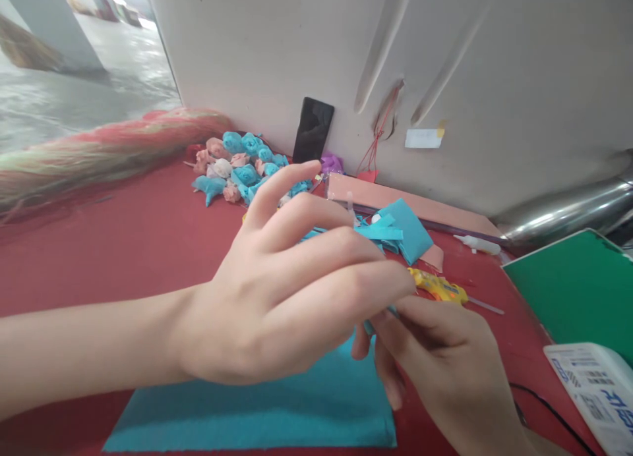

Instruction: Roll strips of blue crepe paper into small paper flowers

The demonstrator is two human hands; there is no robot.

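A small piece of blue crepe paper (368, 327) shows between my hands, mostly hidden by the fingers. My right hand (455, 367) pinches it between thumb and fingers. Reaching across from the left, my left hand (291, 278) shows its back, with the index fingertip bent down against the same piece and the other fingers loosely curved. Its thumb is largely out of sight. Under both hands lies a flat blue crepe paper sheet (257, 416) on the red tabletop (99, 245).
Blue and pink paper roses (244, 172) are heaped behind, beside a black phone (314, 130) leaning on the wall. Cut blue paper (408, 232), a yellow glue gun (440, 286) and a white bottle (477, 245) lie right. A green board (578, 291) and white box (593, 390) stand further right.
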